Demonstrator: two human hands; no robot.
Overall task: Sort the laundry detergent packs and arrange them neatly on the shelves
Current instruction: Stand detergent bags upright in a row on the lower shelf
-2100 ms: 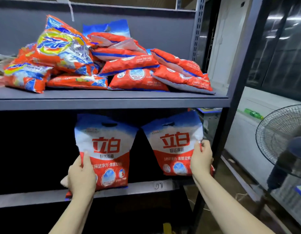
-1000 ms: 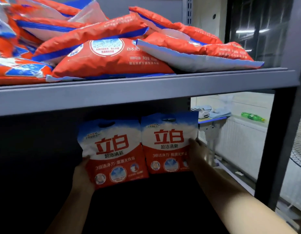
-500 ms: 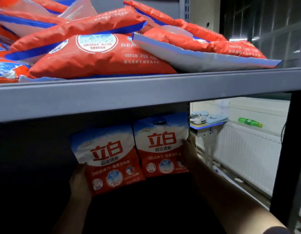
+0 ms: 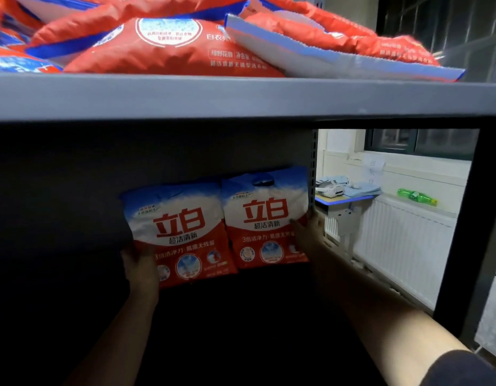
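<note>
Two blue, white and red detergent packs stand upright side by side at the back of the dark lower shelf. My left hand (image 4: 142, 267) grips the lower left corner of the left pack (image 4: 180, 232). My right hand (image 4: 306, 232) holds the right edge of the right pack (image 4: 264, 218), which stands next to the shelf's rear upright. On the upper shelf (image 4: 241, 97) lies a heap of red detergent packs (image 4: 168, 48), flat and overlapping.
The shelf's dark front post (image 4: 464, 232) stands at the right. Beyond it are a white radiator (image 4: 402, 246), a green bottle (image 4: 416, 196) on its ledge and a small desk with cloths (image 4: 347, 190). The lower shelf's floor is in deep shadow.
Both packs have gone from the shelf's front edge deep into the lower shelf and now stand together at the back. My view has dropped and moved closer under the upper shelf.
</note>
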